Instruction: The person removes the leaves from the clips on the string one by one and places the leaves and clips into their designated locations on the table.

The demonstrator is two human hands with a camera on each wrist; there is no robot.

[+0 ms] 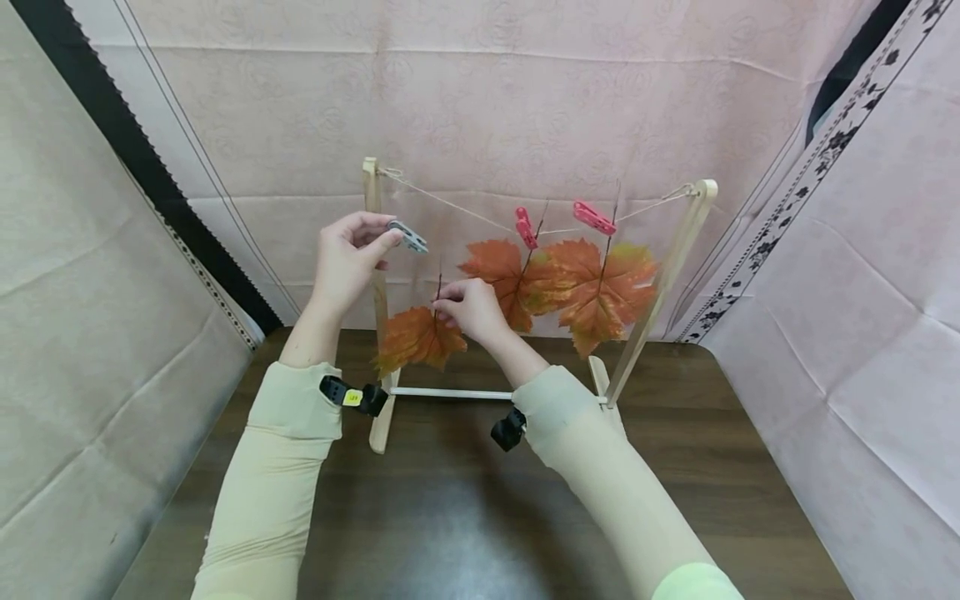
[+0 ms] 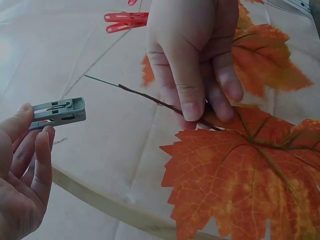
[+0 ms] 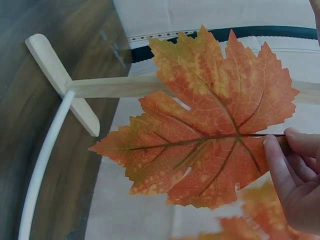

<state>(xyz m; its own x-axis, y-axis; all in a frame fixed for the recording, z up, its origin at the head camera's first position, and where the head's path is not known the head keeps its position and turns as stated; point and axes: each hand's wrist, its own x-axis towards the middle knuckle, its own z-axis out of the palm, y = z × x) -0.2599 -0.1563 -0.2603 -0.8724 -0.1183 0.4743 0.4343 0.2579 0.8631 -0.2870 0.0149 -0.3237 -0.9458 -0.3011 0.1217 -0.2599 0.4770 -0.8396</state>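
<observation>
Holding a grey plastic clothespin [image 1: 407, 236] in my left hand [image 1: 347, 262], pinched between thumb and fingertips, boxy little thing with ribbed slots along its side. It sits up near the top of the left wooden post [image 1: 372, 250] of the little drying rack, just above and left of my other hand.

My right hand [image 1: 471, 308] is pinching the thin dark wiry stem [image 2: 145, 96] of a fake maple leaf [image 1: 417, 339], thumb and fingers curled round it right where the stem meets the blade. That leaf hangs just below my right hand, orange fading to yellowish at the jagged points, with raised brown veins that look fabric-printed and slightly papery.

Up and to the right of my right hand, a rough twine string [image 1: 465, 212] sags between the two pale, smooth-sanded posts. Two pink plastic pegs [image 1: 526, 227] clip two more orange leaves [image 1: 592, 287] onto it, overlapping each other.

Under my forearms there's a dark wood-grain table [image 1: 712, 467], a bit glossy. A thin white rod [image 1: 450, 393] joins the rack's flat feet. Pinkish embossed cloth [image 1: 487, 100] hangs behind everything. My sleeves [image 1: 270, 475] are pale greenish and stretchy.
</observation>
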